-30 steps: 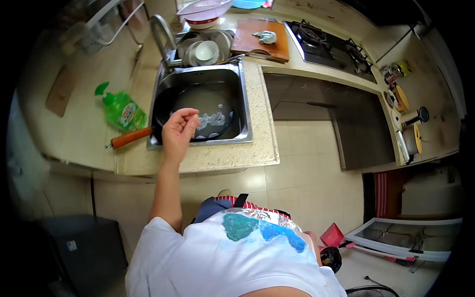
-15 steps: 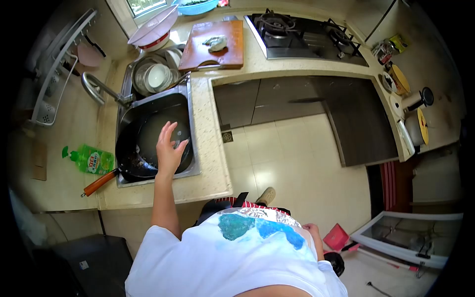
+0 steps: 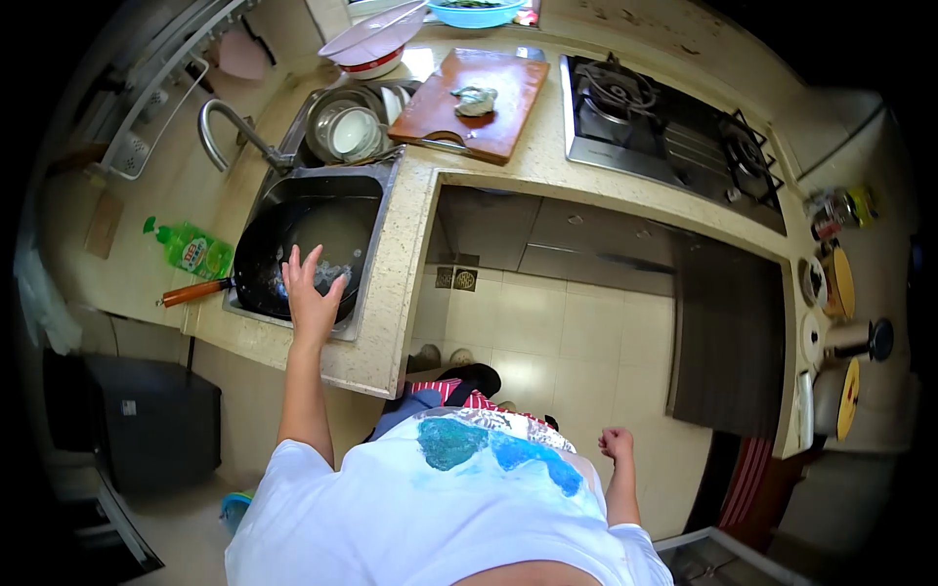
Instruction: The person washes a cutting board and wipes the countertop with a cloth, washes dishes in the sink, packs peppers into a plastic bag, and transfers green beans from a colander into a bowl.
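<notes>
My left hand (image 3: 312, 301) hovers over the near right part of a dark pan, fingers spread and nothing held. The pan (image 3: 256, 256) rests in the metal sink (image 3: 371, 220) with water and whitish suds in it, its orange-brown wooden handle (image 3: 198, 292) reaching over the left counter. Beside the handle is a green soap bottle (image 3: 195, 250). My right hand (image 3: 616, 443) is out at my right side above the floor, fingers curled in; whether anything small is inside is hidden.
Stacked bowls (image 3: 352, 132) fill the rear basin under the curved faucet (image 3: 225, 132). A cutting board (image 3: 474, 103) bears a crumpled cloth (image 3: 475, 101). Further right are a gas stove (image 3: 674, 137) and pots (image 3: 835, 398). A black bin (image 3: 147, 415) stands at lower left.
The view has swung about. My left hand went from closed fingertips to spread fingers above the pan. My right hand has come out from beside my body into fuller view.
</notes>
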`<state>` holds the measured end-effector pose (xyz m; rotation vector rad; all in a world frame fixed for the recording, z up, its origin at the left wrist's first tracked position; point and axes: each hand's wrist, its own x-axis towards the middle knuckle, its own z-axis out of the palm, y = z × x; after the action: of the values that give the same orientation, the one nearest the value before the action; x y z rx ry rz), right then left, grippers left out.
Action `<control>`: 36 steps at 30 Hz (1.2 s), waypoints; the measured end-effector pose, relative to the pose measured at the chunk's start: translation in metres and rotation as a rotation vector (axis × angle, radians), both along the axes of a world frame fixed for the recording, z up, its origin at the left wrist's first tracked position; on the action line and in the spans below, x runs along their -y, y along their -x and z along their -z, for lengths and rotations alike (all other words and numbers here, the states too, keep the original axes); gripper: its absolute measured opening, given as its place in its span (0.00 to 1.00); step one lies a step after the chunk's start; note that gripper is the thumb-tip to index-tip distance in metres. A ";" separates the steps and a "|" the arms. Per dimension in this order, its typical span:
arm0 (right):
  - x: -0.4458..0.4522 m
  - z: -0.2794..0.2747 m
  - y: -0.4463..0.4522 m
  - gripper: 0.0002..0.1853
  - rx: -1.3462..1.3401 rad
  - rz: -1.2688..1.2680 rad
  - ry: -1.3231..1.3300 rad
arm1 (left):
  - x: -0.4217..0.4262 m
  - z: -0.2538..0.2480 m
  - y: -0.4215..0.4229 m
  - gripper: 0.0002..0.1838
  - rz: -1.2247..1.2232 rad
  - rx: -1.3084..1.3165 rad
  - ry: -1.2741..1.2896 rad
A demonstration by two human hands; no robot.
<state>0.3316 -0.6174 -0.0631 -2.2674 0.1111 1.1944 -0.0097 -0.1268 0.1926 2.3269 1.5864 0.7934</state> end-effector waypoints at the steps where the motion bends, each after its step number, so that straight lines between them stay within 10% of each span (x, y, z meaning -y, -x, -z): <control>1: -0.026 -0.002 -0.013 0.08 0.017 -0.067 -0.031 | -0.004 0.002 0.004 0.31 -0.019 0.039 -0.007; 21: -0.536 -0.237 -0.052 0.10 -0.010 -0.880 -0.759 | -0.050 0.034 0.005 0.25 -0.358 0.488 0.106; 29: -0.734 -0.251 -0.032 0.13 -0.119 -1.050 -1.012 | -0.004 0.035 0.001 0.20 -0.740 0.737 0.265; 36: -0.887 -0.197 -0.024 0.26 0.714 -1.393 -0.898 | 0.008 0.001 -0.053 0.19 -0.916 0.755 0.154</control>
<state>0.3552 0.2695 0.1343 -1.5734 -2.0431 0.5504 0.0433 -0.1345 0.1914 0.8767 2.1215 1.4123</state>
